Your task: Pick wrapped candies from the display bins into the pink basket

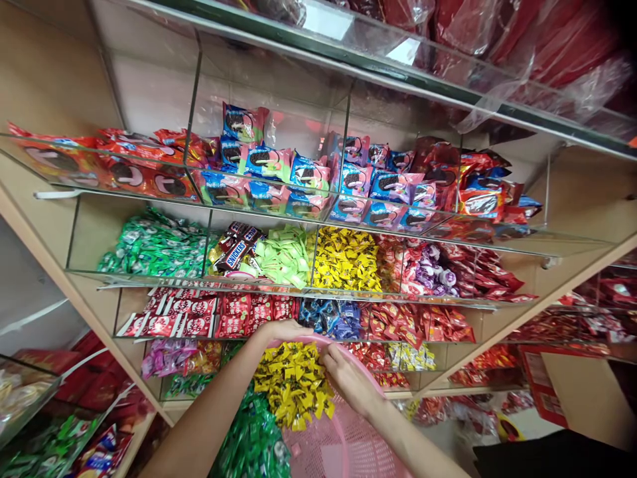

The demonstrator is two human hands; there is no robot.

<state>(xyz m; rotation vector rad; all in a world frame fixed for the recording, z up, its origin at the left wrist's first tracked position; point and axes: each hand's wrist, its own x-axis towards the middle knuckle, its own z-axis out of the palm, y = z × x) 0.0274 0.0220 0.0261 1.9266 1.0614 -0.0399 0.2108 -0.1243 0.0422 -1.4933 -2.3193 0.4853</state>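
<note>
A pink plastic basket (368,445) with perforated walls is low in the head view. Yellow-wrapped candies (293,382) are heaped at its far side, and green-wrapped candies (253,438) at its left. My left hand (286,330) reaches over the pile and grips the far rim, its fingertips partly hidden. My right hand (351,382) is curled inside the basket, just right of the yellow candies. Its fingers are closed, and what they hold is hidden. Beyond the hands, a shelf compartment holds more yellow candies (347,259) of similar look.
Glass-fronted shelves (279,289) rise ahead, divided into compartments. They hold green candies (159,242), Snickers bars (239,247), red packets (192,312) and blue cookie packs (269,162). A cardboard box (582,392) stands at right. Another candy bin (30,392) is at left.
</note>
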